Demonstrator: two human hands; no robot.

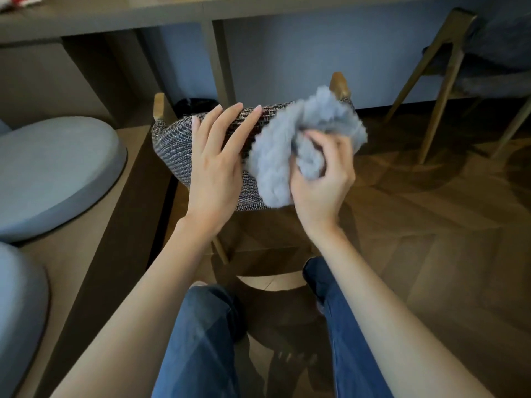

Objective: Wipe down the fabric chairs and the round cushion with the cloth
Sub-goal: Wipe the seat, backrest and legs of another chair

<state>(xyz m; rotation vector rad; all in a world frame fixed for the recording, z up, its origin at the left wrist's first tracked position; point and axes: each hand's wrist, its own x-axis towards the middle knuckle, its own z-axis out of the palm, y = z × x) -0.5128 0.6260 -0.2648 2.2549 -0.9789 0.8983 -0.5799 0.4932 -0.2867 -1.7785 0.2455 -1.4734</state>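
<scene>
The woven chair [178, 145] was steadied by the flat, straight-fingered left hand [214, 165], while the bunched cloth [275, 156] was clutched in the right hand [321, 182]. The chair-wiping step was judged under way. A firm stroke across the fabric was called for next.

Cloth [273, 168] on chair [178, 145], right of left hand [214, 170]; round cushion [54, 173] on platform [94, 231] at left.

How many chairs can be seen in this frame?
2. One woven fabric chair in the centre, under the left hand and the cloth held by the right hand; one dark chair at upper right, partly cut off. Others may be out of view.
</scene>
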